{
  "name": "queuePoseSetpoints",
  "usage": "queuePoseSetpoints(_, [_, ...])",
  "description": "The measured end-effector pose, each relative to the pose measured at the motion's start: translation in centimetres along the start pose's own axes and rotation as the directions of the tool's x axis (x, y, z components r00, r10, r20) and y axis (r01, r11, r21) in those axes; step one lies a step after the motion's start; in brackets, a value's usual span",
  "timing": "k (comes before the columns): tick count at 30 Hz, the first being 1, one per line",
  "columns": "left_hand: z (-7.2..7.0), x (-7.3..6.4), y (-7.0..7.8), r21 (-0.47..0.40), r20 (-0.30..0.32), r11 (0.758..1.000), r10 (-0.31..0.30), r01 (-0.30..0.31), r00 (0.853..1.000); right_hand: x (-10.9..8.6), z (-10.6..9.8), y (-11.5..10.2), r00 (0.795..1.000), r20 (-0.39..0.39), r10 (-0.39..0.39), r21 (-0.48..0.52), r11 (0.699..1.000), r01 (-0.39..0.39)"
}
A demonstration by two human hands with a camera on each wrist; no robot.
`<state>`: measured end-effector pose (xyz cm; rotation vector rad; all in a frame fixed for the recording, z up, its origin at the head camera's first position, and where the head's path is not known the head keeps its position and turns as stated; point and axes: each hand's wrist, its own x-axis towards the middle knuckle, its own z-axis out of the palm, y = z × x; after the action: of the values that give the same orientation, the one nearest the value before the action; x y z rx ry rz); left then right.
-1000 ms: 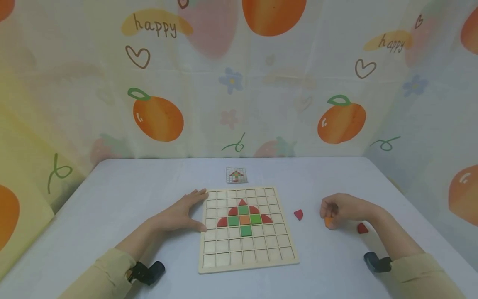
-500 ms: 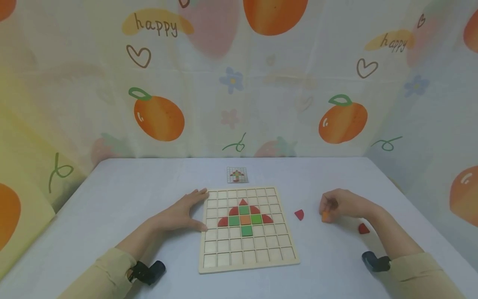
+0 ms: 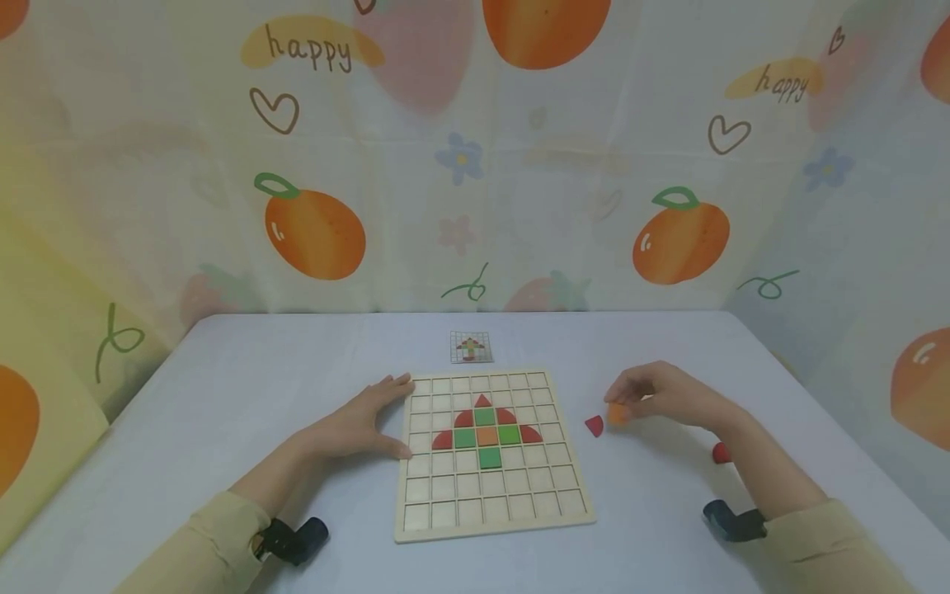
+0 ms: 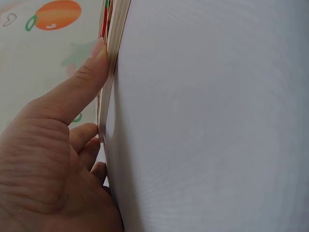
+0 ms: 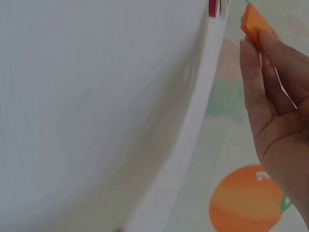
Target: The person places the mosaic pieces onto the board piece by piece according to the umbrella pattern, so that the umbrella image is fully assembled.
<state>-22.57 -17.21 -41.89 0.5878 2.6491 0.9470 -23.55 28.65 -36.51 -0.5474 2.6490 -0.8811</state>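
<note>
My right hand [image 3: 668, 396] pinches an orange square tile [image 3: 617, 414] between thumb and fingers, to the right of the wooden grid board. In the right wrist view the tile [image 5: 256, 23] shows raised above the table, its thin edge visible. The grid board [image 3: 493, 499] carries an arrow-like pattern of red, green and orange tiles, with a red triangle [image 3: 482, 402] on top and a green square [image 3: 490, 458] at the bottom. My left hand [image 3: 352, 425] rests at the board's left edge, thumb and fingers spread; the left wrist view shows the thumb [image 4: 84, 87] against that edge.
A red quarter-round tile [image 3: 594, 426] lies between the board and my right hand. Another red tile [image 3: 721, 453] sits by the right forearm, partly covered by it. A small pattern card [image 3: 471, 347] lies behind the board. A printed curtain [image 3: 549, 231] stands behind the table.
My right hand has lifted the orange tile and carried it left and away from me, closer to the nearer red tile. The left hand and the board stay put.
</note>
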Motion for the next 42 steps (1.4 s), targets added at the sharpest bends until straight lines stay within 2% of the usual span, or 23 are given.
queuePoseSetpoints(6, [0.0,0.0,0.0,-0.007,0.002,1.0,0.008,-0.008,1.0,0.4,1.1,-2.1,1.0,0.0,-0.023,0.066,0.998,0.023])
queuePoseSetpoints(15, [0.0,0.1,-0.1,-0.011,0.005,1.0,0.011,-0.011,1.0,1.4,3.0,-4.4,0.997,0.045,-0.063,0.153,0.987,0.056])
queuePoseSetpoints(27, [0.0,-0.1,0.0,-0.01,-0.003,1.0,0.006,-0.006,1.0,2.8,5.7,-7.0,0.99,0.06,-0.124,0.105,0.987,0.118])
queuePoseSetpoints(34, [0.1,0.1,-0.4,-0.009,-0.003,1.0,0.002,-0.002,1.0,3.4,7.3,-8.7,0.983,0.084,-0.165,0.116,0.981,0.155])
queuePoseSetpoints(42, [0.1,0.1,-0.5,-0.007,-0.003,1.0,-0.005,0.004,1.0,3.5,9.1,-10.4,0.963,0.121,-0.239,0.112,0.968,0.226])
